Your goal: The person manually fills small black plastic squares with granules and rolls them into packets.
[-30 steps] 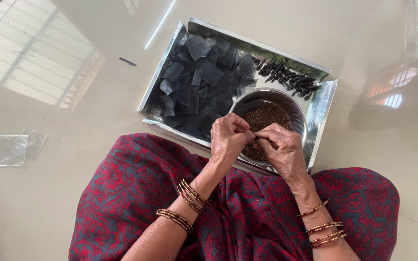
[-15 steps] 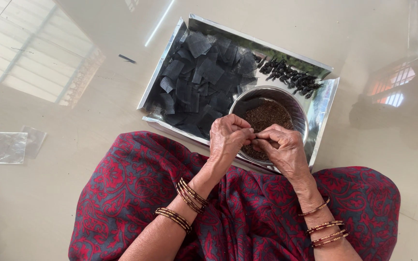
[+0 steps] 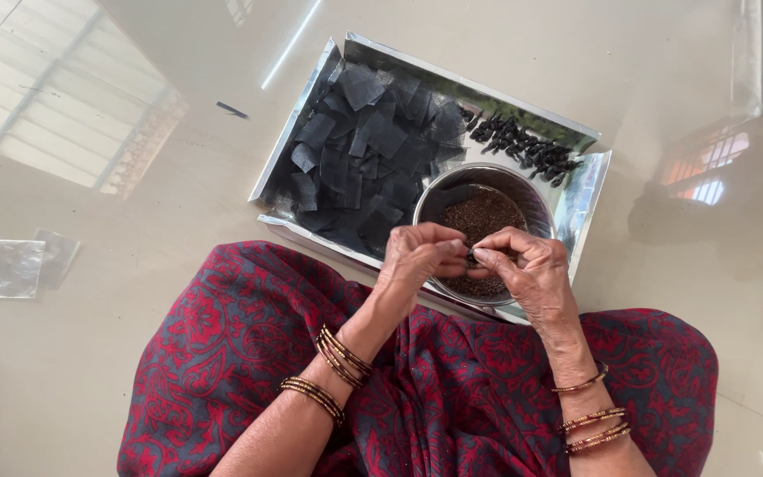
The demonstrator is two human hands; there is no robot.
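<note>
Glossy beige floor (image 3: 134,371), window glare reflected. Metal tray (image 3: 589,190) holds dark leaf pieces (image 3: 368,155), rolled sticks (image 3: 523,141), bowl of brown flakes (image 3: 487,212). Small dark roll (image 3: 470,256) pinched over bowl between left hand (image 3: 421,261) and right hand (image 3: 523,269). Clear wrappers (image 3: 15,265) lie well apart.

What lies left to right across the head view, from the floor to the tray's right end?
Clear plastic sheets → pile of dark cut leaves → left hand → right hand → tray's right rim.
</note>
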